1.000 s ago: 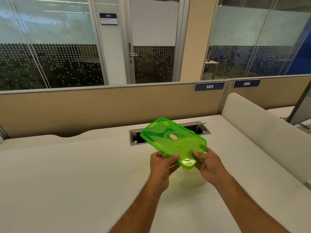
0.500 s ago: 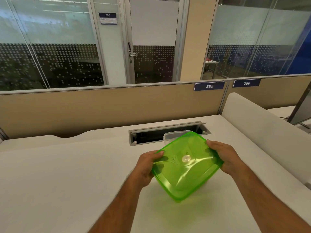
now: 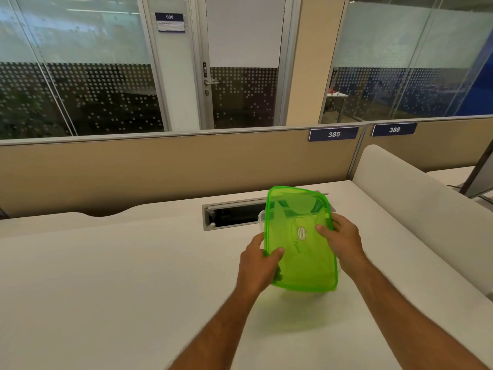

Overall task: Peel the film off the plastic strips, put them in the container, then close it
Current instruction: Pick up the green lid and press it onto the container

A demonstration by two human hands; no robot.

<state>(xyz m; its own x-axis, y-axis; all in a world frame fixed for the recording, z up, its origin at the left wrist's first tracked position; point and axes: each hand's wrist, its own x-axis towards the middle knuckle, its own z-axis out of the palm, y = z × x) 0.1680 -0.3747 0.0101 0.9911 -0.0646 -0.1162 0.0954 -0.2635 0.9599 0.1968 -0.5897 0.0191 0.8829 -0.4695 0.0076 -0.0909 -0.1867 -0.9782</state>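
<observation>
I hold a translucent green rectangular lid [image 3: 301, 252] with both hands, its long side pointing away from me and tilted above the desk. My left hand [image 3: 260, 265] grips its near left edge, thumb on top. My right hand [image 3: 342, 240] grips the right edge, thumb pressed near the oval label. A sliver of the clear container [image 3: 262, 218] shows just past the lid's left edge; the rest is hidden behind the lid. No plastic strips are visible.
A white desk [image 3: 120, 276] has an open cable slot [image 3: 234, 214] behind the lid. A beige partition [image 3: 173, 166] runs along the back, and a white padded divider [image 3: 416, 209] borders the right side.
The lid has been turned in my hands from lying diagonally to pointing lengthwise away from me. Both hands shifted their grip along its edges, and it now covers most of the clear container.
</observation>
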